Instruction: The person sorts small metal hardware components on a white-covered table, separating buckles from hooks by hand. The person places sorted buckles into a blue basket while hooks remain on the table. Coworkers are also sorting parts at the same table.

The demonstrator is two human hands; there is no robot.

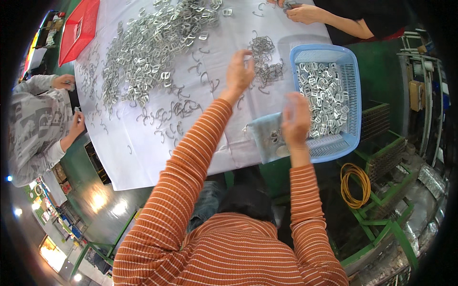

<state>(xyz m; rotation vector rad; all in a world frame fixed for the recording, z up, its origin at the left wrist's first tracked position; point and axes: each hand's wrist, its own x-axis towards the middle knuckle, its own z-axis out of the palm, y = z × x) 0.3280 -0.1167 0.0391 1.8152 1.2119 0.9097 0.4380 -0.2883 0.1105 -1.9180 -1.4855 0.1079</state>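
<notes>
My left hand (239, 72) is over the white-covered table, beside a small pile of thin wire hooks (262, 45). Its fingers are curled together, and a small greyish bit shows at their tips, too small to name. My right hand (296, 119), smeared by motion, is at the near left side of a light blue plastic basket (352, 95). Inside the basket lie many silvery metal buckles (324, 90). Partly under my right hand is a pale blue-grey cloth pouch (265, 138) with a drawstring. What my right fingers do cannot be made out.
A large heap of metal buckles (152, 47) spreads over the far left, with loose hooks (183, 108) before it. A red basket (78, 31) stands at the far left corner. Two people's hands (305, 14) work at the table's edges. A yellow hose coil (355, 186) hangs at right.
</notes>
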